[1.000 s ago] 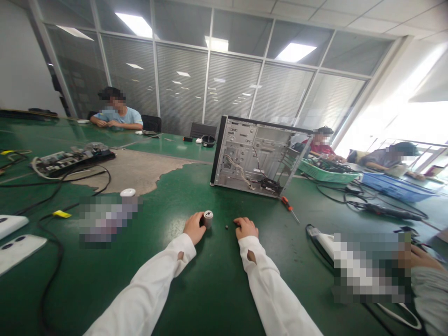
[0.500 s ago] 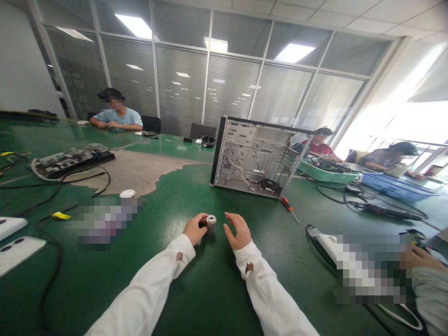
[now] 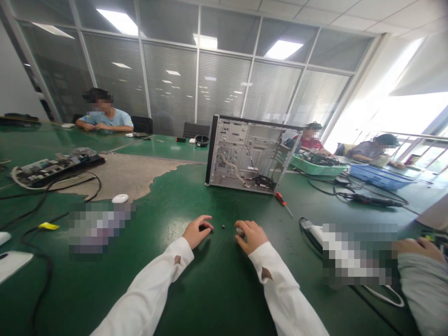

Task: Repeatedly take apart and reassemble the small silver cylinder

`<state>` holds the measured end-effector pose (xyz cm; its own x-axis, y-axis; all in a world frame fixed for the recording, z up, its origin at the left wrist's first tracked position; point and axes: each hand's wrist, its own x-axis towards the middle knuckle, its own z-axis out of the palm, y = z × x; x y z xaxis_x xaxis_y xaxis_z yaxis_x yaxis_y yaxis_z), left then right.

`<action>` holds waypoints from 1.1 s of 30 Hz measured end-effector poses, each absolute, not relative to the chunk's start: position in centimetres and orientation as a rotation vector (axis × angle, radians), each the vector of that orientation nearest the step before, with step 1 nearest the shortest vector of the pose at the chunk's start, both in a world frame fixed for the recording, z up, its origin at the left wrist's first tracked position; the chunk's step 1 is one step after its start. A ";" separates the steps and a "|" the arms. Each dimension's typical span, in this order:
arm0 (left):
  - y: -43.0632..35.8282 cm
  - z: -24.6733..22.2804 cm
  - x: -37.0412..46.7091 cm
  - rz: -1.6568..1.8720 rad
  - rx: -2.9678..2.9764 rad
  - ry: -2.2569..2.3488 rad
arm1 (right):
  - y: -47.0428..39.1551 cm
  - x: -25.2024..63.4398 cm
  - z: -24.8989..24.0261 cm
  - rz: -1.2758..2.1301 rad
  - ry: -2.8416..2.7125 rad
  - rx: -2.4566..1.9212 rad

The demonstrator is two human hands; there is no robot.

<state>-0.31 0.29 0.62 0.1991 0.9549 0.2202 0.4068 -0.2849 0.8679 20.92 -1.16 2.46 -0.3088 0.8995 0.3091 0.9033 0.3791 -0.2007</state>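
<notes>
My left hand rests at the table's middle, thumb and fingers curved but apart, with nothing between them. My right hand is closed round a small grey cylinder, mostly covered by its fingers. Between the two hands a tiny dark piece lies on the green tabletop; its kind is too small to make out. Beyond the hands stands an opened computer case with loose cables inside. A screwdriver with an orange-red handle lies by the case's near right corner.
To the left are a white oval object, black cables and an opened device with exposed parts. At right stand a green basket of cables and a blue basket. A co-worker's sleeve reaches in at right. Other people sit farther off.
The grey cylinder has passed from my left hand to my right hand, which has moved right with it. My left hand has let go. The tiny dark piece now shows between them.
</notes>
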 end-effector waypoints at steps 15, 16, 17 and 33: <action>0.6 0.8 -0.4 1.074 1.758 1.242 | -3.2 33.1 3.9 -0.502 -1.640 -2.421; 0.6 0.8 -0.4 1.076 1.753 1.244 | -3.3 31.8 3.8 -0.505 -1.724 -2.332; 0.6 0.8 -0.4 1.079 1.748 1.246 | -3.4 30.2 3.5 -0.472 -1.839 -2.234; 1.1 0.4 -0.7 1.106 1.715 1.220 | 0.8 15.9 -0.4 -0.144 -2.510 -1.359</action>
